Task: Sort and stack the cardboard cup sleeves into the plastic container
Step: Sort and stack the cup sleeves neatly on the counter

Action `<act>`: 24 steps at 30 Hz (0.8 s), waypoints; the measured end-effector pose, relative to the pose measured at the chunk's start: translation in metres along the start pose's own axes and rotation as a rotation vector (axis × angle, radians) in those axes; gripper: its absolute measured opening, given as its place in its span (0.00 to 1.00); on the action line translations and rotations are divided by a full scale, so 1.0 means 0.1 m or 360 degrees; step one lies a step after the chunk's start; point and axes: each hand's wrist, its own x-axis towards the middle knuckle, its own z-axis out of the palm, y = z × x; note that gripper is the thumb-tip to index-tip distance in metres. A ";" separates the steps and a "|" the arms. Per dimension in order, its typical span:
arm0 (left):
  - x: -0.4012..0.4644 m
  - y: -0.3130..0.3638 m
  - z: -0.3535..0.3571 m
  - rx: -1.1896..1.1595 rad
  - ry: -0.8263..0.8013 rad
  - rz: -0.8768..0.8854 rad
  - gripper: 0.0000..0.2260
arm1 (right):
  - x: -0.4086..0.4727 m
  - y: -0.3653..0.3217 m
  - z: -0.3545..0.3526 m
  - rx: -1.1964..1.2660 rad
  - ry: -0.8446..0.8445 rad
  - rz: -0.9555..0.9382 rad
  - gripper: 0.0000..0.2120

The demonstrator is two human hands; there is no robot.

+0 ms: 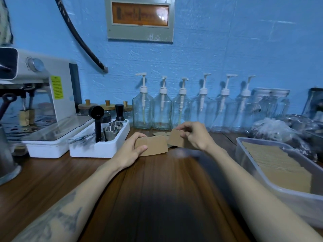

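On wooden countertop (52, 180), mid-depth, just in front of row of glass pump bottles (192, 109): both hands raised slightly above surface, each gripping cardboard. Left hand (131, 152): fingers curled and clamped on flattened cup sleeve stack (155, 145), thumb across front face, long edge roughly level. Right hand (194, 135): thumb and fingertips pinched together on upper right corner of single cup sleeve (175, 139), held tilted, lower left edge just beside stack in left hand; contact between the two cannot be confirmed. Further loose sleeves (161, 134) flat on countertop behind both hands, partly hidden.

Right of right forearm, near countertop edge: translucent plastic container (262, 175), long axis running away from viewer, holding dense row of sleeves standing on edge (279, 165). Well apart from both hands.

Left side: white espresso machine (43, 88) on white base; beside it, white tool tray (97, 147) holding black scoop, tamper and steel cups. Behind tray: small jars with wooden lids (106, 105). Far right, beyond container: crumpled clear plastic bags (276, 128), blurred.
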 end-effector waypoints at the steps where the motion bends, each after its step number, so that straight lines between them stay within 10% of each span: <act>1: -0.01 0.00 0.00 -0.0004 -0.0004 -0.0005 0.11 | -0.05 -0.01 0.00 0.0018 -0.0003 0.0008 0.14; 18: -0.02 -0.02 0.05 -0.0101 -0.0187 -0.0089 0.26 | -0.34 -0.28 0.26 -0.0036 -0.0184 -0.0246 0.12; 24: -0.02 -0.04 0.08 -0.0037 -0.0067 -0.0009 0.15 | -0.38 -0.47 0.47 0.0002 -0.0116 -0.0473 0.20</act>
